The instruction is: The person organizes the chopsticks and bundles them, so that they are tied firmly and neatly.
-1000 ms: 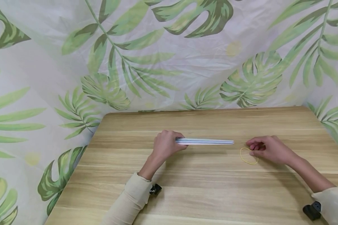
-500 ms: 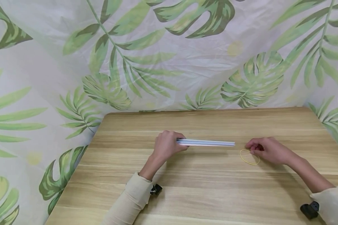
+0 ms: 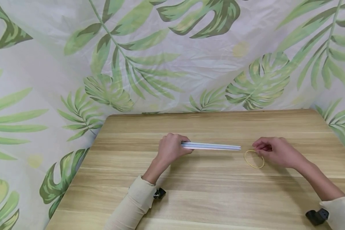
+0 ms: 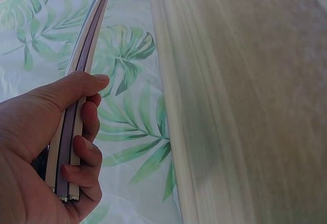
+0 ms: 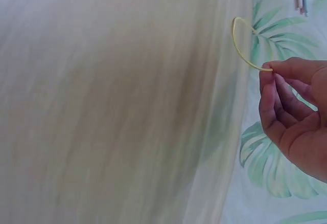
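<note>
A bundle of slim, pale chopsticks (image 3: 212,146) is held level above the table, pointing right in the head view. My left hand (image 3: 172,148) grips its left end, thumb on one side and fingers curled round the other, as the left wrist view of the chopsticks (image 4: 65,147) shows. To the right, my right hand (image 3: 276,151) pinches a thin yellow rubber band (image 3: 254,159) between thumb and forefinger. In the right wrist view the rubber band (image 5: 239,47) hangs as a loose loop from the fingertips. A small gap separates the band from the chopstick tips.
Below both hands lies a wood-grain table (image 3: 207,198). A leaf-print cloth (image 3: 189,73) hangs behind it and at the sides. Each sleeve has a small black device near the cuff, such as the left black device (image 3: 159,193).
The right hand has shifted very slightly, and the rubber band's loop has swung and changed shape a little. The left hand and the chopsticks have hardly moved.
</note>
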The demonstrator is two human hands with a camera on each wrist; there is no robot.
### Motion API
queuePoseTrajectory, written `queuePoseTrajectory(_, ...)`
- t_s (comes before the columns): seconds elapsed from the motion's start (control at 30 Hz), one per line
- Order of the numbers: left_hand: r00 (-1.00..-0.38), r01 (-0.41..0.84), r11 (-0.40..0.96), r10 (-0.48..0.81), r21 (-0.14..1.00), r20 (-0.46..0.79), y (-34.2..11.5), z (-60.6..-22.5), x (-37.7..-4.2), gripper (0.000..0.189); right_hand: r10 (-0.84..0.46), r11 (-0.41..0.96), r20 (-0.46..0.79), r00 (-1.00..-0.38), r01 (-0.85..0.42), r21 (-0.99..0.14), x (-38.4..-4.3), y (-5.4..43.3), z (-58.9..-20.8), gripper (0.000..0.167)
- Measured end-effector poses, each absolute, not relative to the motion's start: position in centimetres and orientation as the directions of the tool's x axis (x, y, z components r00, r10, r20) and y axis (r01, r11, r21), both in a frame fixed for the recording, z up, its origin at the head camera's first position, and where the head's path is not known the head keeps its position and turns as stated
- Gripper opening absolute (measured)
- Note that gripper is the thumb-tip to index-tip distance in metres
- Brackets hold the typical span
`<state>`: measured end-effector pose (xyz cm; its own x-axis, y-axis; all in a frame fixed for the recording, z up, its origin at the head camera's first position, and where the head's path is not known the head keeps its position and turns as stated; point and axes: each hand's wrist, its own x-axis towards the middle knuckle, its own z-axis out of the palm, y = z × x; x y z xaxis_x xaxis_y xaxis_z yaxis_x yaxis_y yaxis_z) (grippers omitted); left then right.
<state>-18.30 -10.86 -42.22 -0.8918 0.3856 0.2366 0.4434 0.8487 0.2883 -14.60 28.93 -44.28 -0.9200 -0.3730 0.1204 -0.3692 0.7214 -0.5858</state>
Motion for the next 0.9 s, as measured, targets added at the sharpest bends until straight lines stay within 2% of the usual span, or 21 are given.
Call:
queuePoseTrajectory(0.4, -0.889, 0.449, 0.846, 0.393, 0.287, 0.233, -10.7, -42.3, -18.1, 0.019, -0.268, 0.677, 0.115, -0.957, -0.272, -0.684, -14.5, 26.6, -42.2, 0.015)
queuePoseTrajectory(0.9, -0.887, 0.455, 0.832, 0.391, 0.318, 0.244, -10.4, -42.5, -18.1, 0.015, -0.223, 0.532, 0.159, -0.962, -0.256, -0.807, -14.0, 22.9, -41.8, 0.020)
